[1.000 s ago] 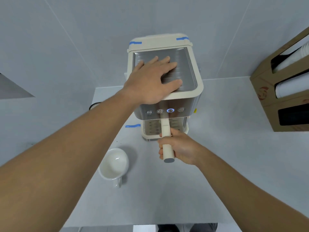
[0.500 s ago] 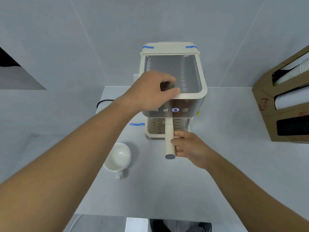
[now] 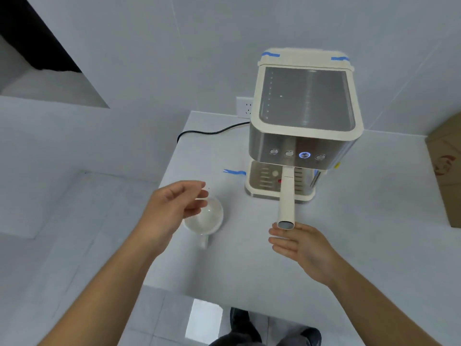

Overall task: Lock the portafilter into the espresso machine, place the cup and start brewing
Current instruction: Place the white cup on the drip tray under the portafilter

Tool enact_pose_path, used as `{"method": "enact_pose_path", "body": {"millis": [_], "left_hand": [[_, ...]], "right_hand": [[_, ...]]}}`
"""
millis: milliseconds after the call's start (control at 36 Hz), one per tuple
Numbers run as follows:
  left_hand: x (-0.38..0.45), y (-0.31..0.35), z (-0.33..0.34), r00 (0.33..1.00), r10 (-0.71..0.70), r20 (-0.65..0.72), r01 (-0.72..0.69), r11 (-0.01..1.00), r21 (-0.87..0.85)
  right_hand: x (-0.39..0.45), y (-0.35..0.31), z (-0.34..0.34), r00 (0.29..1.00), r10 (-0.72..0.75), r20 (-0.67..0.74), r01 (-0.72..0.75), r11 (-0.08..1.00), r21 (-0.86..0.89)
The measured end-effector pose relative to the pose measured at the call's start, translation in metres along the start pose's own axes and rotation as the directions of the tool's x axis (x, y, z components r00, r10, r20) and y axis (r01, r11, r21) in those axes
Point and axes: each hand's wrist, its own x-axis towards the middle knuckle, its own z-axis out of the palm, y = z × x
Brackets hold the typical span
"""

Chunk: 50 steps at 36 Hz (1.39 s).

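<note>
A cream and steel espresso machine (image 3: 305, 136) stands at the back of the white table; one of its front buttons glows blue. The portafilter sits in the machine with its cream handle (image 3: 287, 199) pointing straight toward me. My right hand (image 3: 300, 248) is open just below the handle's end, fingers spread, apart from the handle. A white cup (image 3: 208, 219) stands on the table left of the machine, its handle toward me. My left hand (image 3: 172, 208) hovers over the cup's left rim, fingers curled loosely and apart, holding nothing.
A black power cord (image 3: 212, 132) runs from the machine to a wall socket (image 3: 245, 107). Blue tape (image 3: 234, 172) marks the table by the machine's base. A cardboard box (image 3: 445, 171) stands at the right edge. The table's front edge (image 3: 224, 295) is close to me.
My left hand has left the machine's top and come down over the cup. My right hand has let go of the portafilter handle and drawn back below it. The view has shifted left.
</note>
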Motion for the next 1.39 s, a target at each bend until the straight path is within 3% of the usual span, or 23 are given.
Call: {"method": "enact_pose_path", "body": {"millis": [194,444,806,1111,1389], "left_hand": [[-0.008,-0.070,-0.044,0.948,-0.284,-0.141,0.250,0.942,-0.222],[-0.003,-0.125,-0.068,0.874,-0.460,-0.157,0.373,0.841,-0.393],[0.024,-0.137,-0.058,0.873,-0.476,-0.102,0.384,0.801,-0.459],[0.039,-0.137,-0.049,0.922,-0.386,0.029,0.371,0.860,-0.351],[0.037,-0.137,-0.044,0.923,-0.382,0.040,0.361,0.829,-0.427]], "right_hand": [[0.009,0.024,0.023,0.997,0.076,0.017,-0.075,0.997,-0.023],[0.023,0.036,0.069,0.993,0.101,0.054,-0.097,0.992,-0.077],[0.051,0.040,0.118,0.999,0.041,-0.014,-0.042,0.996,-0.077],[0.061,0.041,0.124,1.000,-0.009,0.008,0.009,1.000,-0.027],[0.064,0.042,0.117,0.997,-0.044,0.069,0.045,0.999,-0.003]]}}
